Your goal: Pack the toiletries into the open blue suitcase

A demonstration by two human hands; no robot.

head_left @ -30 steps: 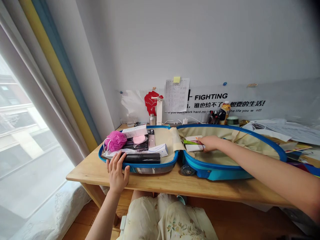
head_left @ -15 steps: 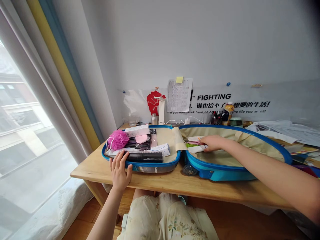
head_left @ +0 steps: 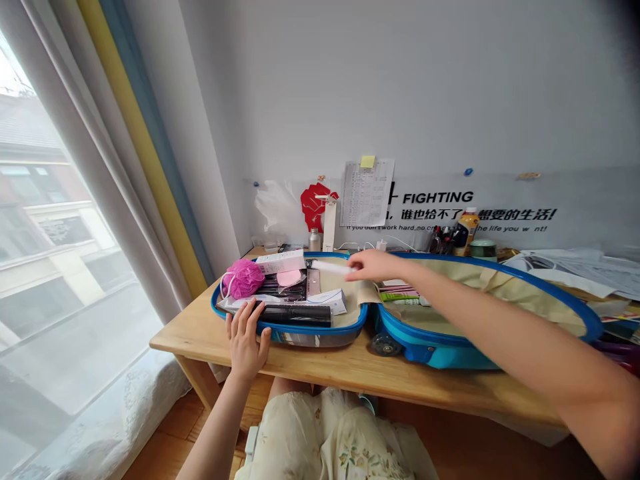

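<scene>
White tube (head_left: pixel 327 267), 1: clenched in right hand (head_left: pixel 374 265), held above the left shell of an open blue suitcase (head_left: pixel 440 357). Left hand (head_left: pixel 245 340), 1: open, resting on the suitcase rim, touching a black case (head_left: pixel 300 315). Beyond: pink bath pouf (head_left: pixel 243 279), 1.

wood desk (head_left: pixel 195 337) | juice btl (head_left: pixel 467 233) | pens (head_left: pixel 443 240) | loose papers (head_left: pixel 565 267) | curtain (head_left: pixel 145 160) | FIGHTING decal (head_left: pixel 437 197)

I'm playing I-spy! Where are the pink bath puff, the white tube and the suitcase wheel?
Pink bath puff (head_left: pixel 243 279): head view, middle of the puff.
White tube (head_left: pixel 325 267): head view, middle of the tube.
Suitcase wheel (head_left: pixel 385 345): head view, centre of the wheel.
</scene>
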